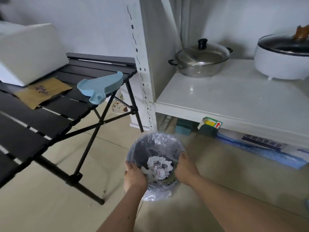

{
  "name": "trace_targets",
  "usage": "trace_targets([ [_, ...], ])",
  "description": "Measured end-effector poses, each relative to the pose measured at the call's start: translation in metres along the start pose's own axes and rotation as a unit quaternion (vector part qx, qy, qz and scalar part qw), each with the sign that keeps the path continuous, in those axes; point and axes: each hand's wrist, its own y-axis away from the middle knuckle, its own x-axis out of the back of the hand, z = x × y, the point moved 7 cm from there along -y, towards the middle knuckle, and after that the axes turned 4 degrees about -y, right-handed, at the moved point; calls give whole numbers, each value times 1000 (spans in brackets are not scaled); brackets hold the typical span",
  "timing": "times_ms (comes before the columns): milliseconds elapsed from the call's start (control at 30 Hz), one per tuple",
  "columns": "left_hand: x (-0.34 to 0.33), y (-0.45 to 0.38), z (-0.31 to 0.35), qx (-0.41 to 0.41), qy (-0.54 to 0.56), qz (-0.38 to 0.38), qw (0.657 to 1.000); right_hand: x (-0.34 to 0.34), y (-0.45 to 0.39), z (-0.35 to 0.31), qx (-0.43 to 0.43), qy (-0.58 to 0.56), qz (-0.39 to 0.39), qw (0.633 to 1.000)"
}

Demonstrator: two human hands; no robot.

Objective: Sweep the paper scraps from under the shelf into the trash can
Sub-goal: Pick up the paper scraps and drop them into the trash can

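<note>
A small round trash can (151, 141) lined with a clear plastic bag sits low in the middle of the view, over the tiled floor in front of the white shelf (234, 97). Crumpled white paper scraps (158, 166) lie inside it. My left hand (134, 176) grips the can's near left rim and my right hand (184, 168) grips its right rim. A light blue dustpan (100, 86) rests on the corner of the black folding table (55, 113), away from both hands.
A steel pot with lid (200, 59) and a white electric cooker (282, 54) stand on the shelf. Boxes (209, 128) and a blue-white flat package (260, 148) lie under it. A white box (28, 52) and a brown envelope (43, 91) sit on the table.
</note>
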Motion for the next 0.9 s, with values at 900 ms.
trace_targets([
  [900, 5, 72, 187, -151, -91, 48, 983, 86, 34, 66, -1, 5, 85, 996],
])
